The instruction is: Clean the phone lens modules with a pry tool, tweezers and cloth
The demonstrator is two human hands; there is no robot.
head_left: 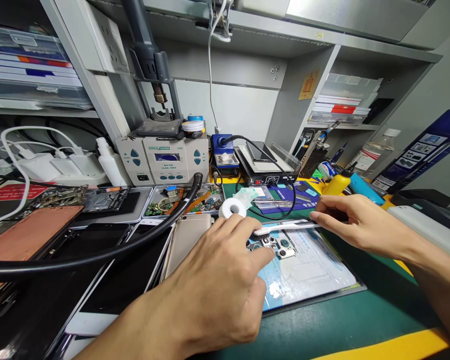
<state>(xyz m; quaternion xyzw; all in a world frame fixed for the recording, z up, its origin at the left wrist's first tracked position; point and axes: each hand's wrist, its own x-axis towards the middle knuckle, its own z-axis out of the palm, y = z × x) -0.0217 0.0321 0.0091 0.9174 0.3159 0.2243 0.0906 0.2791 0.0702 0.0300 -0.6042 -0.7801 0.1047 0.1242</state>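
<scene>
My right hand (345, 217) pinches the handle of a white toothbrush (290, 225) between thumb and fingers. The brush lies nearly level, its dark bristles down at the upper edge of a small phone circuit board (285, 245) with round camera-like parts. My left hand (225, 265) is curled over the board's left side, thumb and index finger holding it down; part of the board is hidden beneath them. Under the board lies a glossy blue and white sheet (315, 272). Just beyond my left fingers stands a white roll (232, 207).
Several phones and screens (105, 270) cover the left side, crossed by a thick black hose (97, 266). Behind are a parts tray (187, 200), a hot-air station (167, 160) and a heating plate (270, 175). A yellow bottle (337, 183) stands beyond my right hand.
</scene>
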